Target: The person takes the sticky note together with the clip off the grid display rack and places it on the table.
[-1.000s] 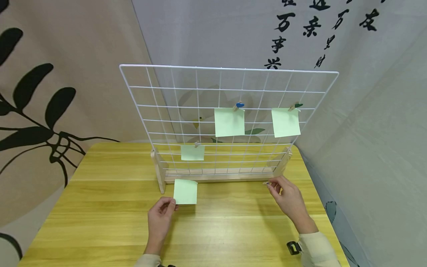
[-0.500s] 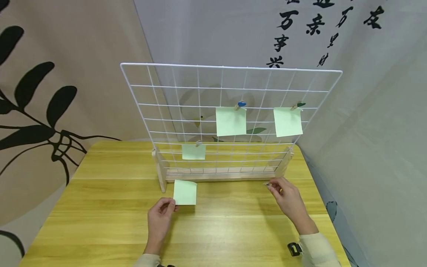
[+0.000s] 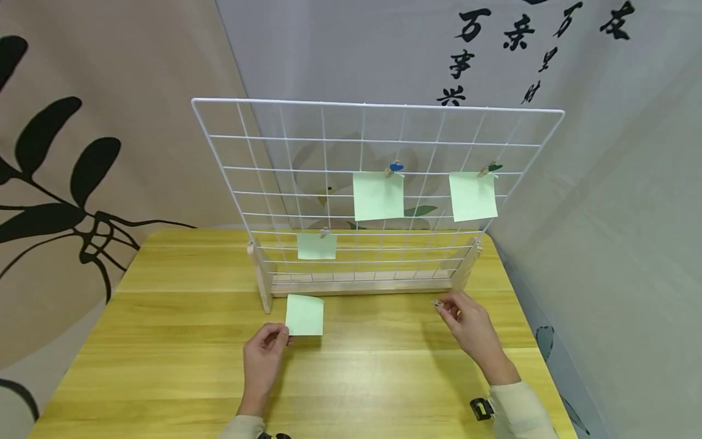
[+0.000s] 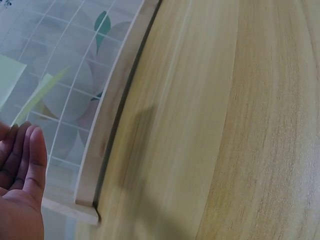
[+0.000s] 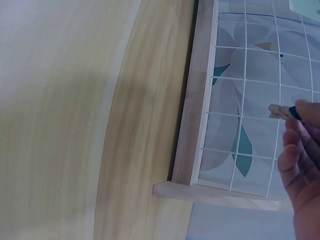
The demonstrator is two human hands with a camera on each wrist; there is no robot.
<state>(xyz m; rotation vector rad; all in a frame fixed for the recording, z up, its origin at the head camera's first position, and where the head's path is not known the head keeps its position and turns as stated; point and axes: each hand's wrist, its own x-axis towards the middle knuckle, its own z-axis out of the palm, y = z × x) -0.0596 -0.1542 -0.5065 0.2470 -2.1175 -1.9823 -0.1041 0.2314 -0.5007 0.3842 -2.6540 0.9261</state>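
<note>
By the fingers of the left hand (image 3: 265, 353), a pale green, square paper sheet (image 3: 304, 316) is pinched near its lower left corner, so that it extends upward and rightward from them. By the fingers of the right hand (image 3: 471, 326), a small wooden clothespin with a dark blue end (image 5: 279, 111) is gripped, its bare end projecting beyond the fingertips; its exact slant cannot be told. The key gap is sideways: the sheet is held well apart, to the left of the right fingers. Beyond both sets of fingers, a white wire grid panel (image 3: 378, 105) is supported by a pale wooden stand (image 3: 362, 286).
</note>
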